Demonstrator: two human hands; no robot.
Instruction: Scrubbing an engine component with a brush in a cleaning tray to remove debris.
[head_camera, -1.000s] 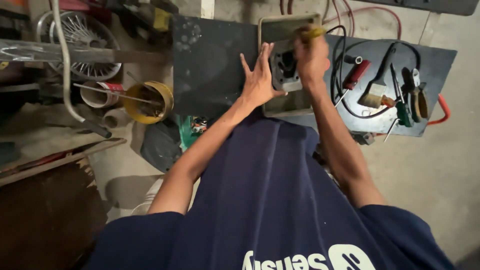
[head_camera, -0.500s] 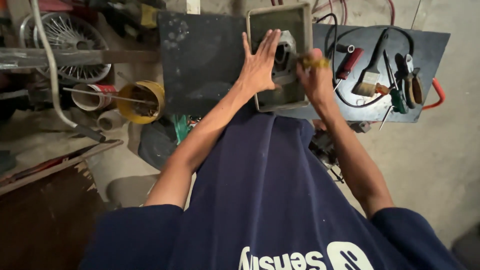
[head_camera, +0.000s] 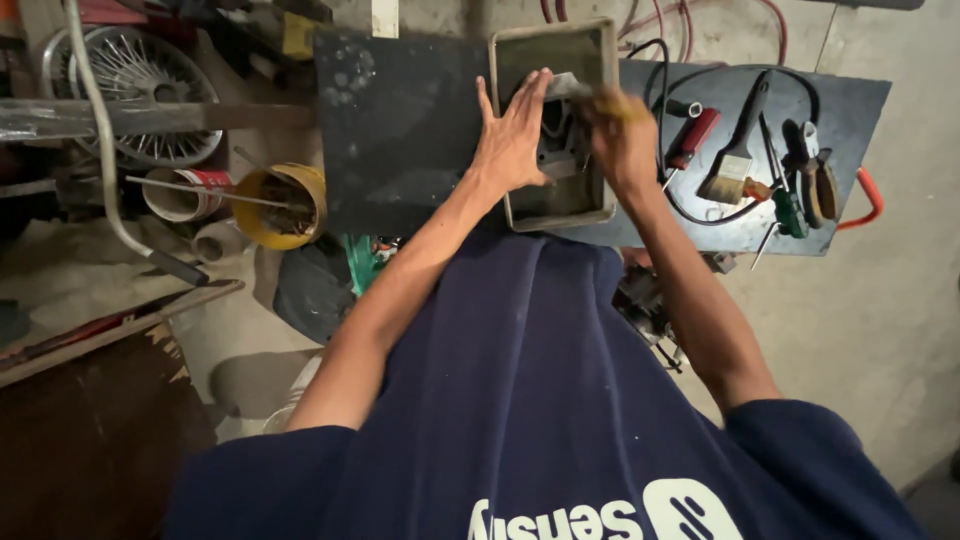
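dark blue shirt: nearest the camera, filling the lower frame below the metal tray. left hand: grip spread flat, fingers apart, palm pressed on the grey metal part inside the tray. right hand: grip closed around a yellow-handled tool, its blurred tip at the part's upper edge. metal tray: rectangular, grey, resting on the dark surface; holds the part. right of the tray: red-handled tool, paintbrush, green-handled screwdriver, black cable. left of the tray, off the surface: yellow tub, white can with a thin rod across both. farther left of the tray: wire fan guard.
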